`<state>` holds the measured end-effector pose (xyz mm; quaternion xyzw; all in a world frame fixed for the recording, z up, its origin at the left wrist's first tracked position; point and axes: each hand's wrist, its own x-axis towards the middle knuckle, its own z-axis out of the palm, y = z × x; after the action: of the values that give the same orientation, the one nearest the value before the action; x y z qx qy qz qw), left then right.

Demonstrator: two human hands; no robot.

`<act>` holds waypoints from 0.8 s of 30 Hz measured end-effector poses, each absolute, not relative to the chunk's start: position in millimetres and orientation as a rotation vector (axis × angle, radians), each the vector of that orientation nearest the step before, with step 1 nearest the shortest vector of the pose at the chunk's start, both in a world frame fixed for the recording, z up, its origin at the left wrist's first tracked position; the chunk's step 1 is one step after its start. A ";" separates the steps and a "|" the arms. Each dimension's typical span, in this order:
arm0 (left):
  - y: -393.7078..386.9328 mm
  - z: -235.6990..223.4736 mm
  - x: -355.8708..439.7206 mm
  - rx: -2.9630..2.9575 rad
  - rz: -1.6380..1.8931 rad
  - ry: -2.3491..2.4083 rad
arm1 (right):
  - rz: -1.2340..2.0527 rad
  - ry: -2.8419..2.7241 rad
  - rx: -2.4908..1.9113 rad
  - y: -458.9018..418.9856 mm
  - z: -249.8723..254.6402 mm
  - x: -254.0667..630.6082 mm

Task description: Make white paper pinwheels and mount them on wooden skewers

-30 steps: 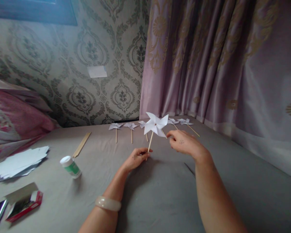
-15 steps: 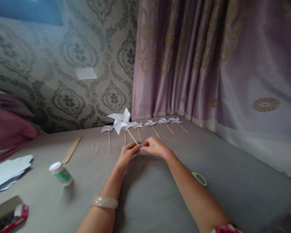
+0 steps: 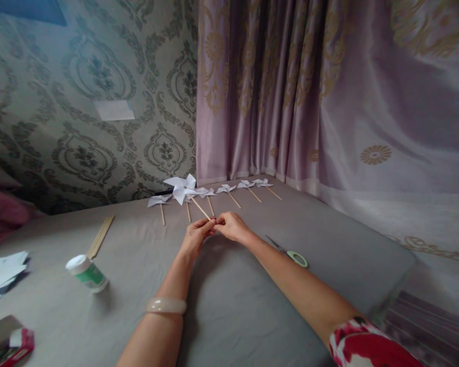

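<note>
A white paper pinwheel (image 3: 183,188) on a thin wooden stick is held out in front of me, its head tilted up and to the left. My left hand (image 3: 197,234) pinches the lower part of the stick between thumb and fingers. Close against it, my right hand (image 3: 231,226) closes its fingertips around the stick's bottom end. The tip itself is hidden by the fingers. Behind the held one, several more paper pinwheels (image 3: 226,188) lie in a row along the far edge, sticks pointing toward me.
Wooden sticks (image 3: 101,236) lie in a bundle at left, near a white bottle with a green label (image 3: 87,273). White paper sheets (image 3: 3,272) and a red-edged box (image 3: 11,344) sit farther left. Scissors with pale green handles (image 3: 297,259) rest beside my right forearm. A curtain (image 3: 260,102) hangs behind the grey surface (image 3: 237,306).
The view has turned to the right, showing more of the scissors and the right sleeve. Both hands stay on the stick, and the pinwheel is tipped slightly lower.
</note>
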<state>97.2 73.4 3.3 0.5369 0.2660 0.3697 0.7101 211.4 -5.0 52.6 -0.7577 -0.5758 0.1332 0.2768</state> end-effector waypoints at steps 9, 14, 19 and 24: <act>55.4 -0.3 110.5 1.286 0.616 0.574 | 0.470 -1.306 -2.083 -36.2 33.6 241.6; 54.5 -4.6 110.0 1.329 0.527 0.611 | 0.365 -1.131 -2.182 -65.3 30.6 298.3; 58.2 -6.2 108.9 1.348 0.495 0.622 | 0.194 -0.938 -2.350 -101.1 30.6 362.1; 58.7 -4.8 108.7 1.372 0.470 0.629 | 0.075 -0.832 -2.492 -121.9 28.7 397.2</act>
<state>108.7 58.7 -4.8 0.6167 0.2827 0.2112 0.7037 397.2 -121.9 28.7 -0.9172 -0.3061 0.0274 0.2537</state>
